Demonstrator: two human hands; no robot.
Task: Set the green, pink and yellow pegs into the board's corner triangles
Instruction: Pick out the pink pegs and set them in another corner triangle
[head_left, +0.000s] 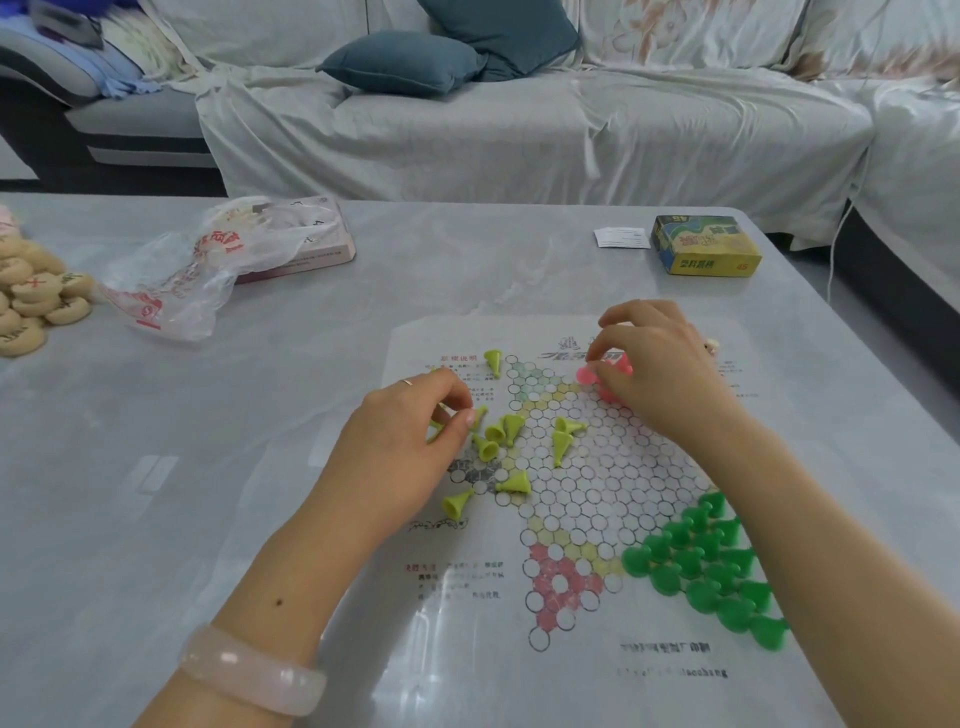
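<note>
A paper star board (587, 483) lies flat on the grey table. Several green pegs (701, 566) stand packed in its lower right triangle. Yellow-green pegs (506, 431) lie scattered on their sides over the board's left part, and one (493, 359) stands near the upper left. My left hand (410, 441) pinches a yellow peg among them, its tip showing at the fingertips. My right hand (654, 369) is closed over a cluster of pink pegs (605, 375) at the upper right triangle; most of them are hidden under the fingers.
A crumpled plastic bag (197, 280) lies on a flat box at the back left. Round wooden game discs (36, 296) are heaped at the left edge. A yellow-green box (706, 244) and a paper slip (621, 237) sit at the back right. A covered sofa (519, 130) stands behind the table.
</note>
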